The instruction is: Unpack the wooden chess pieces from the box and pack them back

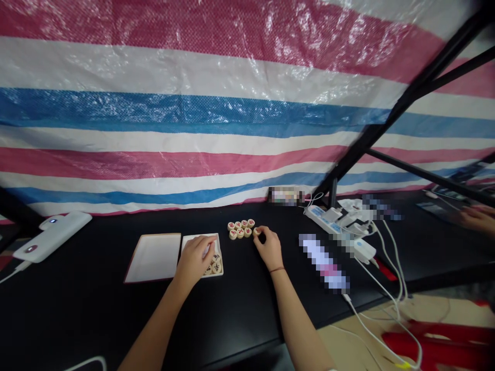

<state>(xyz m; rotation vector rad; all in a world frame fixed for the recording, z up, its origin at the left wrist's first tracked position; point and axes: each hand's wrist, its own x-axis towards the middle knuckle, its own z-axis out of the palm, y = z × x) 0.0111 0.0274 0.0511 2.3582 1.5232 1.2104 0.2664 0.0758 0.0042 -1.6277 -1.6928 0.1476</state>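
My right hand (269, 247) pinches a round Chinese chess piece (257, 232) between thumb and fingers, at the right end of the near row. Beside it, several wooden pieces with red characters (240, 233) stand in two short rows on the black table. My left hand (196, 256) hovers over a white open box (221, 274), its thumb and fingers apart, covering much of the inside. Dark-lettered pieces (216, 268) show in the box's right part. A shallow box lid (154, 257), white inside, lies against the box's left side.
A white device (54, 237) with a cable lies at far left. To the right are a blurred phone-like object (324, 263), a power strip (328, 221) with chargers, and trailing cables. Black metal bars (371, 134) and a striped tarp (193, 113) stand behind. Another person's hand (479, 219) shows at far right.
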